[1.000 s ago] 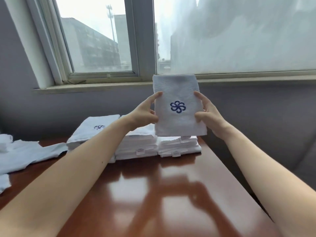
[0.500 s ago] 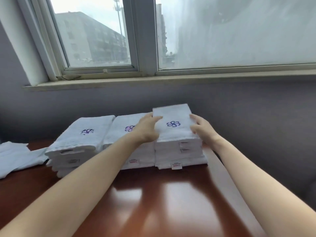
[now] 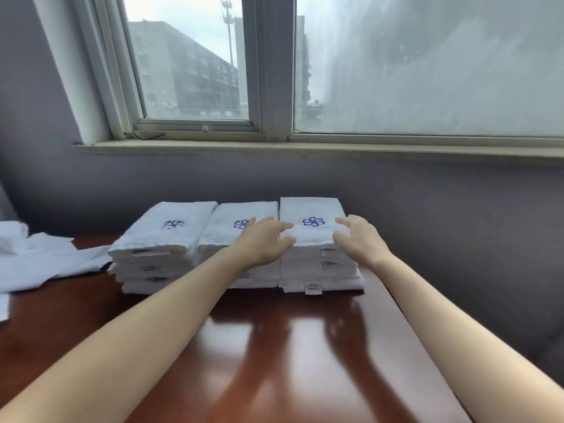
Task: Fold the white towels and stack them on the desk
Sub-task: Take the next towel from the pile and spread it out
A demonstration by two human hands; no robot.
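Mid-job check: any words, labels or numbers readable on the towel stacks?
White tag with red print at the bottom of the right stack of folded white towels: too blurred to read.
Smaller tags on the left stack: too blurred.
Blue embroidered pinwheel emblem on top: no letters.

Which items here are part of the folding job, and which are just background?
Job: left hand, right hand, top towel on right stack, middle stack, left stack, unfolded towels, desk.
Background: window, sill, wall.
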